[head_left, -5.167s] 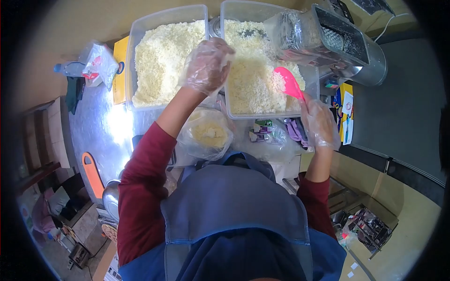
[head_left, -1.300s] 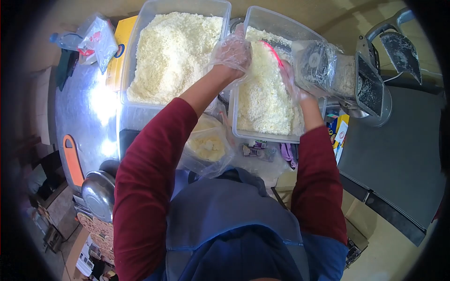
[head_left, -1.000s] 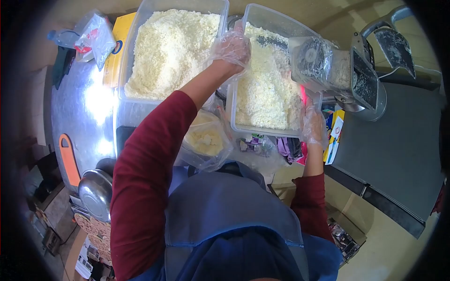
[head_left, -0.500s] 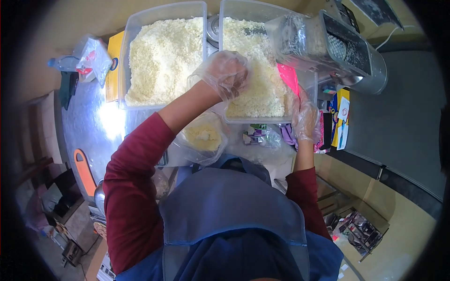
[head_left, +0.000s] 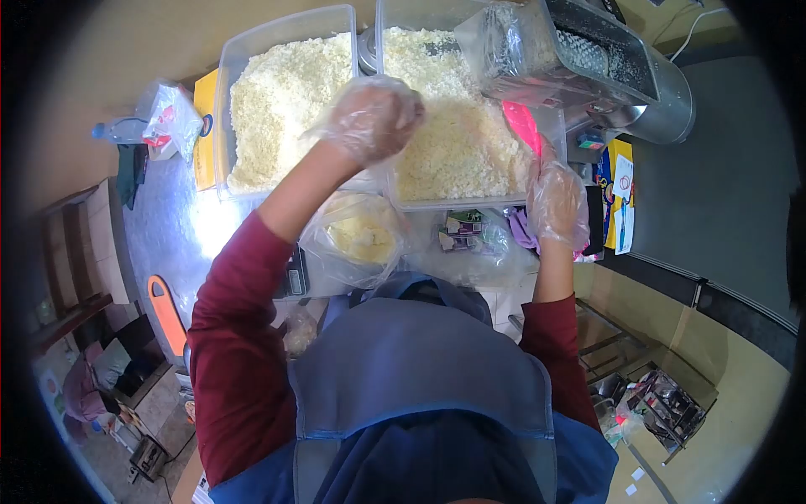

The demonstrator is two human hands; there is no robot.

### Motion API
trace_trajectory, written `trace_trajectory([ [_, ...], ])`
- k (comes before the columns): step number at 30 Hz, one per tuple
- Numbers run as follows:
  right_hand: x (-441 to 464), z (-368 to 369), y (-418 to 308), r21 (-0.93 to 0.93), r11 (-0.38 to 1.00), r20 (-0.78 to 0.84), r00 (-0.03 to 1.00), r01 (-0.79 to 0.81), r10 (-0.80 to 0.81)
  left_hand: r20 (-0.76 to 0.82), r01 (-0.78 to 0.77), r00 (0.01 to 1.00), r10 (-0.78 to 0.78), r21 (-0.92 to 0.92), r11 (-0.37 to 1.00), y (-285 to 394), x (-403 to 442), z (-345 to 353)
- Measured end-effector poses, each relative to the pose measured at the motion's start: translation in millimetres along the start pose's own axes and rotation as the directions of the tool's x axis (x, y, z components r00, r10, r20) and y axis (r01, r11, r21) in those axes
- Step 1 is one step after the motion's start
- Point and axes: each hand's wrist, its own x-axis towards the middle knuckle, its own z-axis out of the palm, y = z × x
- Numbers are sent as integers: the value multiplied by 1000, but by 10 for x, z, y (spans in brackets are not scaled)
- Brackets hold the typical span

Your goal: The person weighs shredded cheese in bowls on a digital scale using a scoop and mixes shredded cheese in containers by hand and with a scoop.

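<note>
My left hand point(head_left: 375, 120), in a clear plastic glove, hovers over the neighbouring walls of two clear plastic bins. Its fingers are curled closed, and what they hold, if anything, is hidden. My right hand point(head_left: 556, 202), also gloved, is closed on the handle of a pink spatula point(head_left: 522, 126) at the right bin's right side. The spatula's blade rests against white, crumbly grated food point(head_left: 457, 160) in the right bin point(head_left: 470, 204). More of this food point(head_left: 290, 109) is heaped in the left bin point(head_left: 222, 126).
A metal grating machine point(head_left: 604, 63) overhangs the right bin. An open plastic bag point(head_left: 361, 235) of pale yellow food sits before the bins, beside a scale point(head_left: 295, 273). An orange-handled tool point(head_left: 167, 315) lies at the table's left edge. A water bottle point(head_left: 122, 131) stands back left.
My left hand has moved left, from above the right bin's food to the bins' adjoining walls. My right hand keeps hold of the pink spatula. The whole view has shifted slightly.
</note>
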Motion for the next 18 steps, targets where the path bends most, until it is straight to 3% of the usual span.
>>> trace_trajectory([
  [2, 51, 41, -13, -17, 1000, -25, 1000, 6, -6, -242, -125, 967, 78, -186, 975, -146, -227, -57],
  [6, -4, 44, -324, 58, 980, 55, 980, 189, -192, -202, -117, 978, 59, -287, 951, -127, -805, -259],
  [8, -133, -32, -367, 76, 959, 73, 958, 272, -278, -60, -144, 989, 132, -303, 942, -101, -1070, -307],
  [10, -241, -118, -284, 57, 935, 6, 936, 350, -351, 15, -73, 996, 83, -346, 935, -78, -1280, -252],
  [11, -221, -199, -267, 54, 934, 9, 935, 353, -354, 88, 2, 996, 35, -383, 924, -85, -1356, -202],
  [13, -173, -384, -215, -75, 987, 75, 988, 141, -135, 46, -21, 998, 43, -408, 913, -118, -1434, -71],
  [15, -131, -217, -35, -81, 988, 9, 991, 132, -131, 129, -27, 990, 63, -264, 964, -130, -1463, -18],
  [18, -118, -55, -29, -188, 973, 41, 991, 135, -130, 89, -84, 990, 113, -279, 957, -187, -1437, -35],
])
